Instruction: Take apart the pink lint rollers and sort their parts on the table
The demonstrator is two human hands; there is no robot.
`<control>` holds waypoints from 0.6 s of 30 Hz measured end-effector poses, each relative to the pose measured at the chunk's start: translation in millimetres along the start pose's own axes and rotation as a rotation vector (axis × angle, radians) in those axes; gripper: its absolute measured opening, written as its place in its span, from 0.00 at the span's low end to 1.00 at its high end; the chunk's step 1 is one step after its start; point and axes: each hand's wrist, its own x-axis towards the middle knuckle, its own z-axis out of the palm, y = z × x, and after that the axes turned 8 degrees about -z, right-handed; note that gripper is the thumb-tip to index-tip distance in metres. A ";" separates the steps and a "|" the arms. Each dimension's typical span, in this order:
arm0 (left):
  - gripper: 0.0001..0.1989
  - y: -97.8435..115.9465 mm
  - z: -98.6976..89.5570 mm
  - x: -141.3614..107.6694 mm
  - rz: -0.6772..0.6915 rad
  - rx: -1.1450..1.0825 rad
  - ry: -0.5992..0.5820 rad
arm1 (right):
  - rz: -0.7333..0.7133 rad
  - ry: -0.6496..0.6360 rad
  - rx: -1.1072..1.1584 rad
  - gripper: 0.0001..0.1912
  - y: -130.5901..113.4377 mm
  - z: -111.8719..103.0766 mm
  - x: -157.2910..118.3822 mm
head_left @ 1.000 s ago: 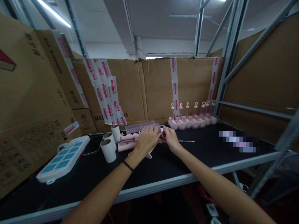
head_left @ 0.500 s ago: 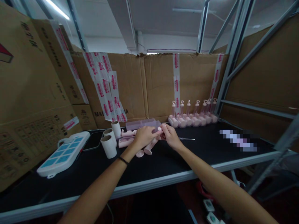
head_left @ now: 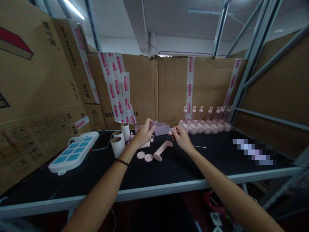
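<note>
My left hand [head_left: 144, 131] is at the back middle of the table, fingers curled at a clear purple plastic piece [head_left: 154, 123]; the fingers partly hide the contact. A second clear purple piece [head_left: 162, 130] lies just beside it. My right hand [head_left: 180, 137] pinches a small pale pink part [head_left: 172, 131] in the fingertips. Between and in front of the hands lies a pink bracket-like holder with rounded ends [head_left: 163, 150]. Left of it are two round pink caps, one cap [head_left: 141, 155] and another cap [head_left: 148, 157]. More pink parts [head_left: 145, 145] lie partly hidden behind my left wrist.
Three white cardboard tubes [head_left: 117, 147] stand at left, near a phone [head_left: 102, 141] and a white power strip [head_left: 73, 153]. Several pink assemblies with upright clear tubes [head_left: 204, 126] line the back right. A thin metal tool [head_left: 200, 147] lies right of my hand. Cardboard walls [head_left: 145, 87] enclose the table.
My hands have come apart from a shared hold on a purple-and-pink piece. My left hand has moved back towards the clear purple pieces. The holder and round caps are now uncovered, and the view has shifted.
</note>
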 end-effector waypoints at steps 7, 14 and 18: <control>0.07 -18.0 -14.5 2.6 0.032 0.292 -0.080 | -0.098 -0.311 -0.250 0.10 -8.8 33.0 25.9; 0.08 -28.6 -16.1 1.9 0.013 0.501 -0.153 | -0.134 -0.566 -0.408 0.11 -7.3 73.9 38.5; 0.09 -32.1 -12.9 1.0 -0.028 0.578 -0.209 | -0.166 -0.551 -0.461 0.08 -10.5 65.7 33.6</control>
